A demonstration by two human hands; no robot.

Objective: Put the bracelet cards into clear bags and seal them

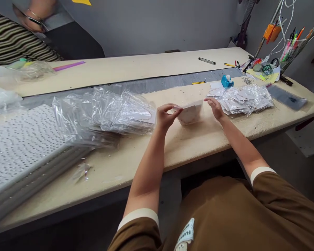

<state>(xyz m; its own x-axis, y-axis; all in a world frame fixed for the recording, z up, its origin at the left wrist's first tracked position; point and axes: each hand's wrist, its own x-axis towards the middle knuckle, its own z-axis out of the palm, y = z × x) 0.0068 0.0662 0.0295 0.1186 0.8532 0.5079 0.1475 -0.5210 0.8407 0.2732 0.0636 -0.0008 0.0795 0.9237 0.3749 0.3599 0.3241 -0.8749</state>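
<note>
A white card in a thin clear sleeve (191, 115) is held up above the table in front of me, its lower edge near the tabletop. My left hand (167, 115) pinches its upper left corner between thumb and fingers. At the upper right corner, the fingertips of my right hand (215, 107) are closed on the edge. Left of my hands lies a heap of clear plastic sleeves with white cards (128, 113). To the right is a loose pile of similar bagged cards (242, 99).
A stack of grey sheets dotted with shiny studs (23, 143) covers the table's left end. Behind the right pile stand a blue tape dispenser (227, 81), small jars (267, 69) and a pen cup (293, 48). Another person's arm (39, 17) shows across the table.
</note>
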